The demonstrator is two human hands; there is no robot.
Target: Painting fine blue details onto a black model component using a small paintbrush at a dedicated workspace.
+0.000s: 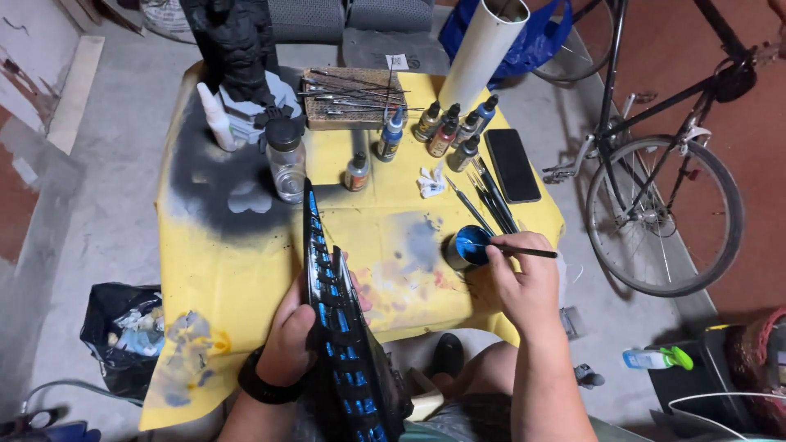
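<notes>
My left hand (288, 337) grips a long black ridged part (337, 327) painted with blue patches, standing on edge from my lap up toward the table. In my right hand (524, 282) is a thin paintbrush (524, 251), its tip dipped in a small round cup of blue paint (468, 245) on the yellow cloth (213, 270). A black wristband sits on my left wrist.
Small paint bottles (450, 131), a clear jar (287, 160), a tray of tools (348, 98), spare brushes (491, 196), a phone (512, 164), a white tube (483, 49) and a black figure (237, 49) stand on the table. A bicycle (663, 188) leans at the right; a black bag (123, 331) lies at the left.
</notes>
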